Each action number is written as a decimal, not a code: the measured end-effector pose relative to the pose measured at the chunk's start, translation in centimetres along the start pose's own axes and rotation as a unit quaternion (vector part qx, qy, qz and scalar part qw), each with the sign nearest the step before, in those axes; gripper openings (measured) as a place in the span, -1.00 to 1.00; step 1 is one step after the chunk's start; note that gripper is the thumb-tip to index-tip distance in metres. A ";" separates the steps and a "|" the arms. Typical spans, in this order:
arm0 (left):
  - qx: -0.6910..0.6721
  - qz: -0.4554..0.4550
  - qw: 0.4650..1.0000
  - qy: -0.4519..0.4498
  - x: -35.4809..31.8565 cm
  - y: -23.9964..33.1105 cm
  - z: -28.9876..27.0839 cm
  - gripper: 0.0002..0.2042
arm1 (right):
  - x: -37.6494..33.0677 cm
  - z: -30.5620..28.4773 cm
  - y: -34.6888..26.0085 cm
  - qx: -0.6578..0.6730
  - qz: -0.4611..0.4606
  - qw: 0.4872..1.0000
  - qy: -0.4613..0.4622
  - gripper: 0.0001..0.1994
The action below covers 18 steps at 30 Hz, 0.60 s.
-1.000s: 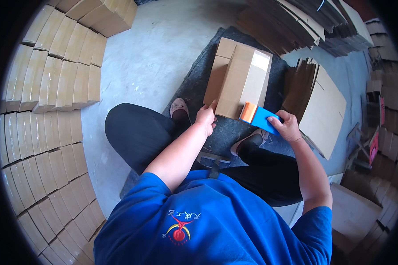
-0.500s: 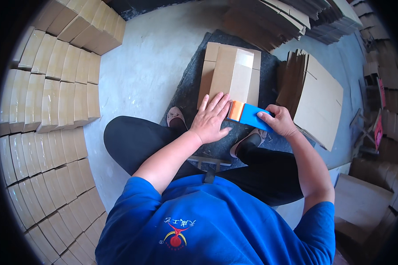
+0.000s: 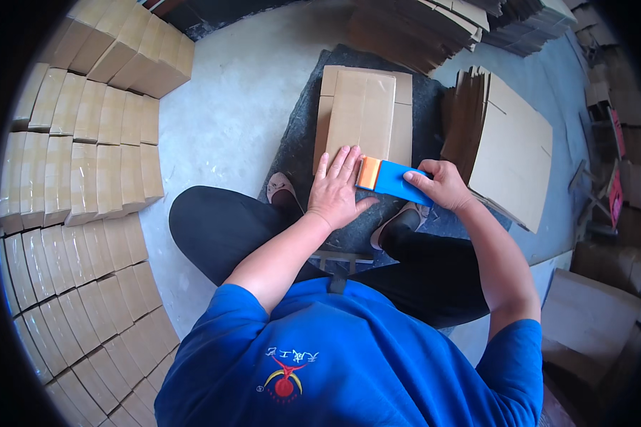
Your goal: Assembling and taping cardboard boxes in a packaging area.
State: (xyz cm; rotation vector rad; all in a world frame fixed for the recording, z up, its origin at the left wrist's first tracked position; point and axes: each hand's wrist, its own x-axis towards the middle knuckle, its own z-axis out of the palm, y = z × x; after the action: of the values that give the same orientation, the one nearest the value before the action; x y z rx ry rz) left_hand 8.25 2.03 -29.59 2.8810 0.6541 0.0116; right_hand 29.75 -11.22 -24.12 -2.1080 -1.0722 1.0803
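Note:
A closed cardboard box (image 3: 360, 107) lies in front of my feet, on top of a wider flat piece of cardboard (image 3: 402, 117). My left hand (image 3: 337, 188) rests flat on the box's near end, fingers stretched forward and thumb out to the right. My right hand (image 3: 441, 185) grips a blue tape dispenser (image 3: 402, 183), thumb on top. Its orange front (image 3: 368, 173) sits against the box's near edge, right beside my left fingers. What lies beneath the dispenser is hidden.
Stacked, taped cardboard boxes (image 3: 85, 171) form a wall on the left. To the right stands a bundle of flattened cartons (image 3: 513, 149), with more flat cardboard (image 3: 413, 32) behind. A dark mat (image 3: 299, 135) lies under the box.
The box appears slightly further left, and the bright glare on its top has gone. Both hands and the dispenser have shifted a little left, still at the near end.

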 end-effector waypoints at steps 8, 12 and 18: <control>-0.018 0.025 0.998 0.054 0.1 -0.6 1.3 -0.20 | -3.9 -6.1 2.2 -0.013 0.045 0.998 0.043 -0.55; -0.018 0.027 0.998 0.050 0.0 -0.5 1.3 -0.19 | -5.7 -9.0 3.9 -0.031 0.094 0.994 0.045 -0.55; -0.006 0.025 0.999 0.044 0.0 -0.7 1.6 -0.18 | -3.0 -7.0 0.7 -0.231 0.073 0.970 0.029 -0.54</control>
State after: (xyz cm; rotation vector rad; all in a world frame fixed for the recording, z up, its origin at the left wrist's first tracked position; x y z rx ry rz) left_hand 8.02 2.41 -31.30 2.8986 0.5936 0.1493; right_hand 34.84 -14.82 -19.61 -2.6016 -1.2486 0.8885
